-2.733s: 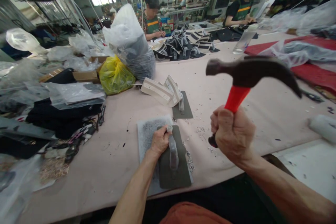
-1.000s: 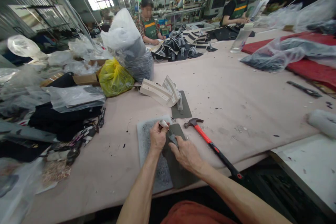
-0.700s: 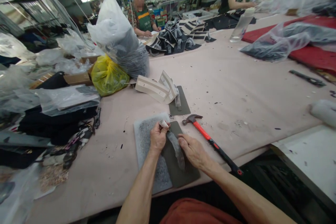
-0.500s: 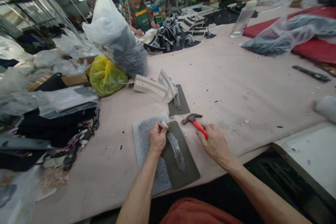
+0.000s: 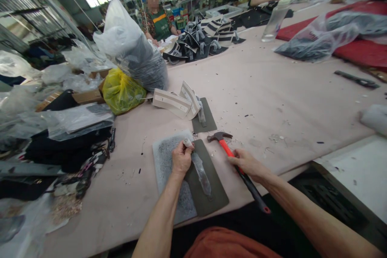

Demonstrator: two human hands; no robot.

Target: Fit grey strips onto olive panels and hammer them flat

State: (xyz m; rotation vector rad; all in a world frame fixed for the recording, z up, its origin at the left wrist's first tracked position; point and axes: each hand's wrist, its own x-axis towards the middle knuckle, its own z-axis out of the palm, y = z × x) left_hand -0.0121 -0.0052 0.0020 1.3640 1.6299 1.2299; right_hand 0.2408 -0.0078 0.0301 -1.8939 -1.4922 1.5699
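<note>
My left hand pinches a small pale rod-like piece at the upper edge of a dark olive panel. A strip wrapped in clear plastic runs along that panel. Beneath them lies a speckled grey slab. To the right, my right hand is closed around the red part of a claw hammer; its head points up and left beside the panel, and its black grip hangs toward the table's front edge.
Beyond the slab lie a second olive panel and beige curved pieces. Yellow and white bags stand at the left. A bottle is at the back right. A person sits across the table.
The hammer's handle has swung out from under my right hand, so its black grip now shows. My fingers hold it differently. My left hand stays in place with the small piece.
</note>
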